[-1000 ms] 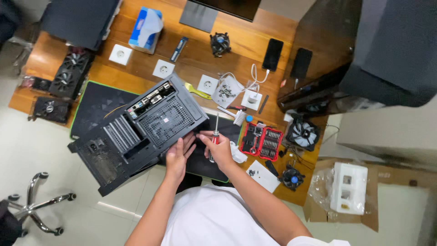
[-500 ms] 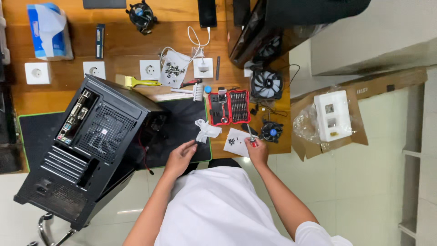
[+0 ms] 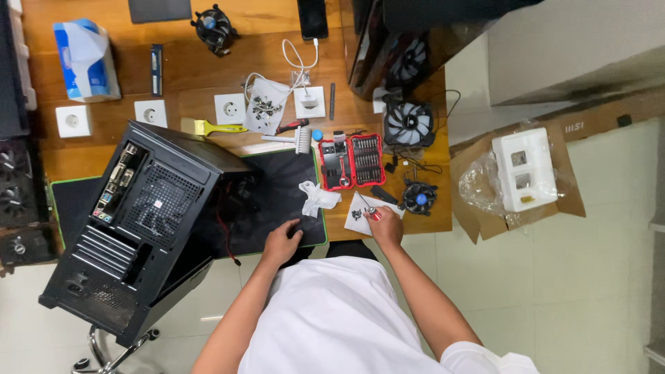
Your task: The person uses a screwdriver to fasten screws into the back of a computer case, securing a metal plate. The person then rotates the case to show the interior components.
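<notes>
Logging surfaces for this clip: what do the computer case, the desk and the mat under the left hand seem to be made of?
Computer case: looks like black-painted sheet metal, matte, with perforated vent panels. Desk: wood or wood veneer, warm brown with visible grain and a slight sheen. Mat under the left hand: probably soft fabric-topped rubber, matte black with a green stitched edge.

The computer case (image 3: 138, 228) stands at the left, partly on the desk mat (image 3: 291, 187) and overhanging the table's (image 3: 208, 69) near edge. The left hand (image 3: 280, 242) rests on the mat's near edge, right of the case. A crumpled cloth (image 3: 317, 197) lies just beyond it. The right hand (image 3: 383, 225) sits on a paper sheet (image 3: 364, 208) holding what seems a small screwdriver (image 3: 369, 208). Behind that sheet lies the open bit set (image 3: 351, 161); a cooler fan (image 3: 418, 197) lies to its right, a larger fan (image 3: 409, 123) farther back.
</notes>
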